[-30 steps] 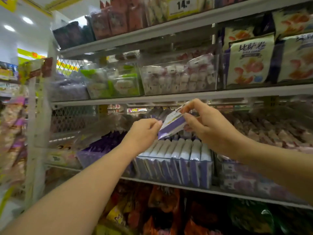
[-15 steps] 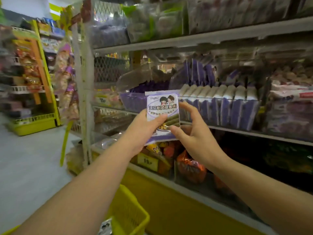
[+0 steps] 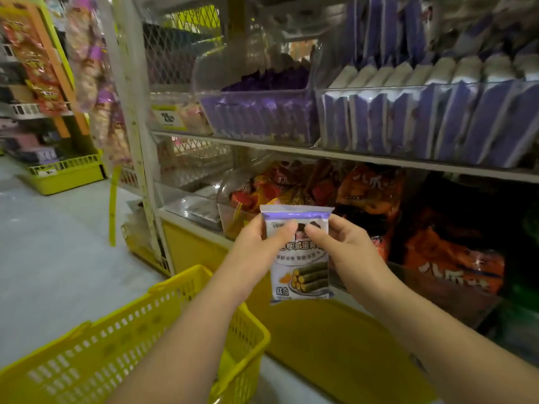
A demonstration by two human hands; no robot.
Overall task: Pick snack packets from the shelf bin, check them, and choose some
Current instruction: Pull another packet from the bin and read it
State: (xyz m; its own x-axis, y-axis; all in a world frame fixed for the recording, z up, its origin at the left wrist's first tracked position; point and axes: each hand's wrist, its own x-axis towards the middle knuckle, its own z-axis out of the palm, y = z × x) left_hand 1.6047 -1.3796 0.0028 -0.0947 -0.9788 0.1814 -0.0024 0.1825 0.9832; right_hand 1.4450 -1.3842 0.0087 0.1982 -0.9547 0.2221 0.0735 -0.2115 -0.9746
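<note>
Shop shelving fills the far side; the snack packet (image 3: 298, 258) has come down from the shelf bin (image 3: 423, 87) at far right and is now held face-on near the yellow basket (image 3: 116, 345); left hand (image 3: 258, 247) and right hand (image 3: 348, 246) pinch its upper corners; checking seems under way, choice pending

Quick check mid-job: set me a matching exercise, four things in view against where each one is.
Things:
1 snack packet
2 yellow basket
3 clear bin of purple-and-white packets
4 orange bags

Places:
A bottom left of view
B upper shelf, right
C pinched by left hand and right hand
D lower shelf, right

Pairs: 1-C, 2-A, 3-B, 4-D
</note>
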